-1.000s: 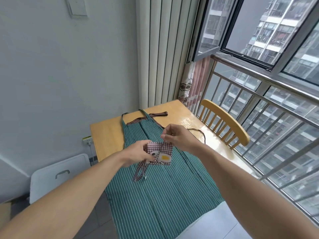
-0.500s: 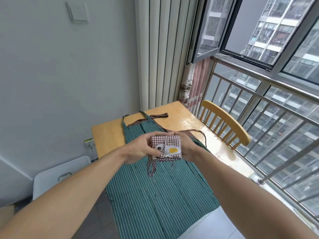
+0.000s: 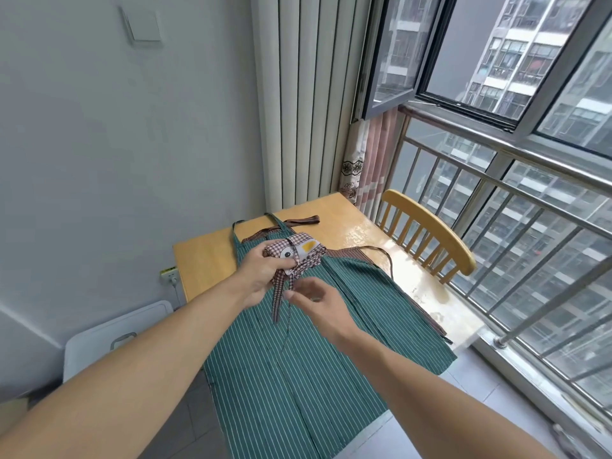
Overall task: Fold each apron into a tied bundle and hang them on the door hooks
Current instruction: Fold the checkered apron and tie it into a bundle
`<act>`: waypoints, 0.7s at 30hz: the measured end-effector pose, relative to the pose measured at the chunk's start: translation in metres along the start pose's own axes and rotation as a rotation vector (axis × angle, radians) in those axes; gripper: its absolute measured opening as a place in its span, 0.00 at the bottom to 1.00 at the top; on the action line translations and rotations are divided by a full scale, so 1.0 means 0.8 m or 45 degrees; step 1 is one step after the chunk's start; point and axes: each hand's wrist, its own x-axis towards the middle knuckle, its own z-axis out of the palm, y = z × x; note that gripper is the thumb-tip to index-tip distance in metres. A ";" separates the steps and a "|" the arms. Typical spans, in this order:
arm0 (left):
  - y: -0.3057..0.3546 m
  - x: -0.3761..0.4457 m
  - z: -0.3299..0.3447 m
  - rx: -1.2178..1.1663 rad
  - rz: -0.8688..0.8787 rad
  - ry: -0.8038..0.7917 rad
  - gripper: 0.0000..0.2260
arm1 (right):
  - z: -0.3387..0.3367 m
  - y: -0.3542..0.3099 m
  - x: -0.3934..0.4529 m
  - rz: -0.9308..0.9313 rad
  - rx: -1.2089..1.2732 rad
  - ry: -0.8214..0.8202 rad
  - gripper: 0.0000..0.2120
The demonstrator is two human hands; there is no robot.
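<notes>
Holding the checked apron bundle (image 3: 294,253) up in the air above the far half of the worktop (image 3: 202,263), clear of the surface, apparently so the loose ties can hang free for knotting. Gripping it with the left hand (image 3: 263,276), fingers (image 3: 281,264) curled round the near side of the folded cloth, keeping the folds from springing open. Letting one checked strap (image 3: 277,298) dangle straight down from under the bundle. Reaching in from below with the right hand (image 3: 318,301), fingers bent toward the strap at the point where the ties gather; pinching it or merely touching it, impossible to say, since motion blur is hiding the fingertips. Judging by the wrap already crossing the bundle's face, probably tying off the knot, the folding looking done.

Lying flat beneath, the green striped apron (image 3: 298,352), bib toward the far edge, hem spilling over the near edge, neck loop and brown ties spread toward the far corners; not yet folded. Standing at the right edge, a wooden chair (image 3: 430,233). Not showing anywhere, the door hooks.
</notes>
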 end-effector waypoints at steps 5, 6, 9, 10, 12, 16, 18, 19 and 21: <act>0.001 -0.003 -0.002 0.010 -0.014 -0.057 0.22 | -0.002 -0.003 0.000 0.072 0.130 -0.186 0.09; 0.002 -0.003 -0.005 0.012 -0.021 -0.084 0.22 | -0.009 -0.002 0.000 0.134 0.221 -0.284 0.10; 0.008 -0.008 -0.018 0.051 -0.048 -0.217 0.23 | -0.039 0.010 0.006 0.376 0.383 -0.573 0.13; 0.009 -0.010 -0.022 0.092 -0.053 -0.285 0.24 | -0.050 0.013 0.009 0.440 0.383 -0.608 0.14; 0.010 -0.014 -0.030 0.201 -0.054 -0.436 0.25 | -0.068 0.015 0.014 0.512 0.338 -0.657 0.13; 0.005 -0.020 -0.032 0.393 -0.056 -0.578 0.26 | -0.087 0.001 0.029 0.522 0.080 -0.677 0.10; 0.003 -0.023 -0.031 0.464 -0.044 -0.566 0.26 | -0.092 -0.008 0.038 0.524 0.013 -0.621 0.11; 0.002 -0.024 -0.030 0.501 -0.043 -0.565 0.27 | -0.095 -0.013 0.042 0.518 0.004 -0.591 0.11; 0.003 -0.028 -0.029 0.589 -0.046 -0.574 0.27 | -0.099 -0.023 0.050 0.497 -0.013 -0.551 0.11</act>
